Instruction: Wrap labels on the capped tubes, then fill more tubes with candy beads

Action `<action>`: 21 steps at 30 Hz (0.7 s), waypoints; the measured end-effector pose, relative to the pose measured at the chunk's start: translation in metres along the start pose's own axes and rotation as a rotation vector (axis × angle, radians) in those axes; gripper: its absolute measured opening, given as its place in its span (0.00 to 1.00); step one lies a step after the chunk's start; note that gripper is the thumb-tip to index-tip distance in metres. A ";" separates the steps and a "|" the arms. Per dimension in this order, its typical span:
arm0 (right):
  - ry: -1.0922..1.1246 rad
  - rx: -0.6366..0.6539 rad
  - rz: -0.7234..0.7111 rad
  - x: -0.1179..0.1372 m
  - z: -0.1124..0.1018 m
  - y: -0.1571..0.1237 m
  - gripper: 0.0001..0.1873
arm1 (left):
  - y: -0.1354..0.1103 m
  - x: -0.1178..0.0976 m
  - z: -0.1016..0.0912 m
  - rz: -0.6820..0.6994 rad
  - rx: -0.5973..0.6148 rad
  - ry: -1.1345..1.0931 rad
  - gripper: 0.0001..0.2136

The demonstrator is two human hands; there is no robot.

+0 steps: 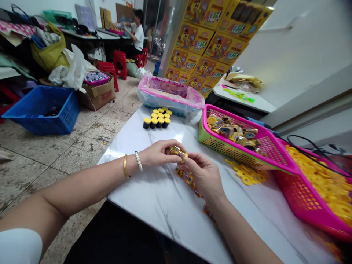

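Note:
Over the marble-patterned table (pixel 154 198), my left hand (pixel 158 153) is closed around a small tube with a colourful printed wrapper (pixel 176 151). At the tube's near end, my right hand (pixel 205 174) pinches a yellow piece (pixel 184 157), partly covered by the fingers. Flat printed wrappers (pixel 189 179) lie on the table beneath my right hand, and another printed piece (pixel 209 211) shows beside the wrist. Farther back, black tubs with yellow lids (pixel 157 120) stand upright in short rows. Loose yellow ring-shaped pieces (pixel 247 173) are spread right of my right hand.
A pink-and-green basket (pixel 244 145) holds wrapped tubes; a pink basket (pixel 299 194) beside it holds yellow pieces. Behind the tubs sits a plastic-lined basket (pixel 172 96). Stacked yellow boxes (pixel 202 47) rise behind. A blue crate (pixel 52 121) stands on the floor; a person (pixel 136 33) sits far back.

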State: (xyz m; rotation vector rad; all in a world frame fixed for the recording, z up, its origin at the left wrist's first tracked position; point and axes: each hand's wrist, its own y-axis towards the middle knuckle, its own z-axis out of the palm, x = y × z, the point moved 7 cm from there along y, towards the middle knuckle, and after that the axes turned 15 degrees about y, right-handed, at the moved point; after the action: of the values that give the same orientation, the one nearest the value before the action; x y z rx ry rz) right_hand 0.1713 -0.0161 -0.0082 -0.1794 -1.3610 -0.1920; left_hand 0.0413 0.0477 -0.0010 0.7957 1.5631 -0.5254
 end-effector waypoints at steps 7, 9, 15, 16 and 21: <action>-0.068 0.058 -0.190 0.009 0.000 0.000 0.17 | 0.000 0.016 -0.003 -0.195 0.019 -0.004 0.21; -0.034 0.016 -0.073 0.001 -0.002 0.002 0.17 | 0.000 0.007 -0.004 -0.086 0.003 0.103 0.15; 0.258 -0.025 0.236 -0.021 0.003 0.003 0.20 | -0.006 -0.022 -0.007 0.168 -0.081 0.454 0.10; 0.246 -0.009 0.207 -0.018 0.004 0.003 0.19 | -0.006 -0.020 -0.008 0.134 -0.086 0.460 0.13; 0.063 0.055 -0.010 -0.001 0.002 0.004 0.16 | -0.004 0.000 -0.016 -0.133 -0.075 0.369 0.22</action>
State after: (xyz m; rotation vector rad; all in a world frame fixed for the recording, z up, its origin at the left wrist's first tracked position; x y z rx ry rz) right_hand 0.1702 -0.0113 -0.0089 -0.1192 -1.3034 -0.1670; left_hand 0.0276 0.0571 0.0007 0.7642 1.9750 -0.4278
